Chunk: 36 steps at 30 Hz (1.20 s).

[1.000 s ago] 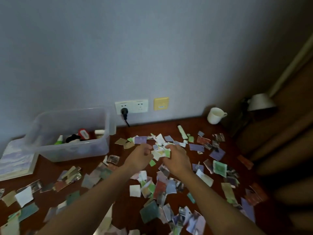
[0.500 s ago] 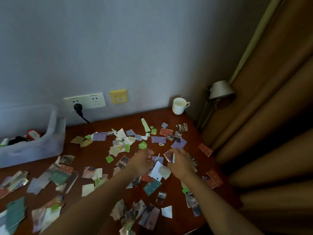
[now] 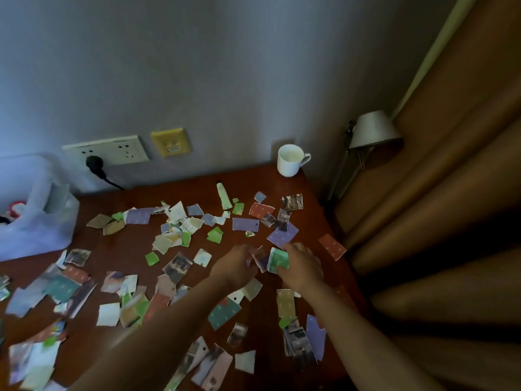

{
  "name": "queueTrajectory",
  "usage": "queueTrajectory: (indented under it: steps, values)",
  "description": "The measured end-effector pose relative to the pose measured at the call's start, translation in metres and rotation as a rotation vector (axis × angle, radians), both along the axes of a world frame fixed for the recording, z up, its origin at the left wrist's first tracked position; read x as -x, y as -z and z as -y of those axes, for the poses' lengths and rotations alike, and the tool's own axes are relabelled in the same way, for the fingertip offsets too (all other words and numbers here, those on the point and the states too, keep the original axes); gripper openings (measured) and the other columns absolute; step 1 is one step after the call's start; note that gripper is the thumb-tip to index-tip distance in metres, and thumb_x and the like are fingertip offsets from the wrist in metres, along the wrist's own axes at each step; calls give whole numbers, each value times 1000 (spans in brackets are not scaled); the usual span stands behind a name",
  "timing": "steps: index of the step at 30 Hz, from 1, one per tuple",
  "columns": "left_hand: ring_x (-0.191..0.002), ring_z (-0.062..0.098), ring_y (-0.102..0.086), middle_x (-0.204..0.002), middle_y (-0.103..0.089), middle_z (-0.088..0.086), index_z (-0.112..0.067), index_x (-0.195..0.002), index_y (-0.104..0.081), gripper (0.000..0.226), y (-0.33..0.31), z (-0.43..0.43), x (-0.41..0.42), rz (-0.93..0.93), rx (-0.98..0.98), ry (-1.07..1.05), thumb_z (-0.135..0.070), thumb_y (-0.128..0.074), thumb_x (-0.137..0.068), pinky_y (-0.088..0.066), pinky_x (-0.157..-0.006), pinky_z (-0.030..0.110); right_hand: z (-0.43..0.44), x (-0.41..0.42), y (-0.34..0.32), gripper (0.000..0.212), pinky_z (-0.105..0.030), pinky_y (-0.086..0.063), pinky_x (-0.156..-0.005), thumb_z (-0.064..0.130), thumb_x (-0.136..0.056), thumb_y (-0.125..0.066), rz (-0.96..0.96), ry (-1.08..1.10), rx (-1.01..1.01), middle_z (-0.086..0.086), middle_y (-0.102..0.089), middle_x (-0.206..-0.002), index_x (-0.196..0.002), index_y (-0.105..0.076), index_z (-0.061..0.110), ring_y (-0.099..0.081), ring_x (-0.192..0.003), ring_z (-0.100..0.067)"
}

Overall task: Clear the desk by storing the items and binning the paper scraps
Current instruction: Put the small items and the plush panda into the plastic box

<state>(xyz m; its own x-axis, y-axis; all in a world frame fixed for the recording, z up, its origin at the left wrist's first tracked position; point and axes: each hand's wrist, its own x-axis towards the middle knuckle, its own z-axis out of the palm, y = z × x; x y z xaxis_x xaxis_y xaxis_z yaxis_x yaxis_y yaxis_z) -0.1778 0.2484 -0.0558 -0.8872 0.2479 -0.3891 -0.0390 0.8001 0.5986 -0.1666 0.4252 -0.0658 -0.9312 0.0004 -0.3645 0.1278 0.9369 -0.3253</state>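
Both hands have slid over to the right side of the bench point(image 3: 124, 251) compared with half a second back, and the clear box point(image 3: 36, 230) has drifted almost out of view on the left. The head turned right too.

The right hand point(image 3: 300, 266) is curled round a green scrap point(image 3: 278, 259), which it holds up off the wood. The left hand point(image 3: 235, 268) is right beside it, pinching a purplish scrap point(image 3: 260, 261). They look like they're bunching pieces together.

Progress-wise, I'd say it's early days. The paper scraps point(image 3: 174, 266) are spread over nearly the whole top, from the wall down to the near edge. A pale green tube point(image 3: 224, 196) is lying out near the back, not in the box. A white mug point(image 3: 289, 160) stands in the far right corner. There are a few things in the box already, so some storing seems done — the binning looks barely started.

Stuff I can't make out:
- There's no bin anywhere in view.
- The box is cut off at the left edge and its contents are just a red and white blur.
- The fingertips of both hands are hidden behind the knuckles, so there may be more scraps in that bundle than I can count.
- It's dim, and the near edge is smeared.
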Motion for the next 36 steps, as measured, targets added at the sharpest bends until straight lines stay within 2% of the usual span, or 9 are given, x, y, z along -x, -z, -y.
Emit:
queueTrajectory:
  steps: [6, 12, 15, 18, 21, 23, 27, 32, 36]
  values:
    - [-116, 22, -51, -127, -54, 6, -16, -128, -57, 36, 9, -12, 17, 41, 42, 61, -12, -56, -92, -43, -87, 29, 0, 16, 22, 64, -39, -33, -107, 34, -91, -60, 69, -59, -14, -3, -36, -148, -147, -31, 26, -32, -137, -26]
    - [-106, 22, -58, -121, -60, 4, -13, -123, -58, 33, 16, -18, 34, 93, 57, 89, -19, -58, -90, -49, -81, 31, -3, 21, 35, 71, -37, -33, -104, 34, -86, -66, 67, -97, -74, -4, -34, -147, -146, -28, 26, -29, -135, -26]
    - [-92, 16, -62, -108, -66, -3, -17, -113, -65, 23, 16, -18, 45, 106, -12, 73, -22, -49, -97, -51, -71, 26, -3, 27, 40, 62, -37, -34, -103, 34, -83, -69, 65, -111, -75, -3, -43, -140, -138, -40, 26, -37, -130, -25]
    - [-91, 15, -65, -107, -68, -3, -23, -107, -68, 20, 19, -12, 59, 107, -75, 22, -24, -52, -95, -57, -79, 39, 4, 47, 36, 30, -36, -48, -85, 21, -82, -70, 175, -31, 142, -5, -62, -110, -110, -62, 19, -58, -103, -25]
    - [-93, 23, -66, -105, -67, 6, -9, -108, -64, 20, 15, -2, 76, 96, -110, -107, -16, -56, -92, -56, -82, 41, 16, 77, 27, 15, -31, -50, -64, 8, -80, -70, 253, 93, 429, -6, -63, -91, -94, -65, 11, -62, -86, -24]
    - [-97, 22, -63, -110, -65, 5, -11, -114, -60, 24, 17, 9, 90, 104, -129, -208, -19, -56, -92, -55, -83, 39, 24, 97, 20, 15, -28, -52, -68, 10, -83, -68, 217, 174, 517, -3, -66, -97, -97, -64, 16, -64, -91, -20]
    - [-102, 19, -61, -121, -62, 5, -13, -122, -57, 29, 18, 35, 126, 33, -76, -283, -19, -54, -94, -54, -81, 34, 41, 138, 21, 12, -46, -58, -79, 17, -83, -67, 122, 320, 617, -5, -69, -94, -94, -63, 16, -67, -91, -25]
    - [-95, 23, -63, -124, -58, 10, -11, -127, -52, 39, 25, 54, 167, 25, -8, -377, -21, -61, -91, -53, -74, 36, 61, 178, 22, 13, -53, -59, -71, 12, -86, -66, 68, 349, 682, -10, -68, -94, -97, -62, 7, -68, -87, -27]
    - [-106, 34, -57, -133, -39, 14, -13, -139, -38, 56, 33, 54, 192, 45, 87, -350, -25, -62, -90, -53, -84, 39, 71, 196, 23, 8, -51, -59, -70, 13, -86, -66, 28, 357, 686, -5, -68, -90, -85, -60, 19, -69, -84, -25]
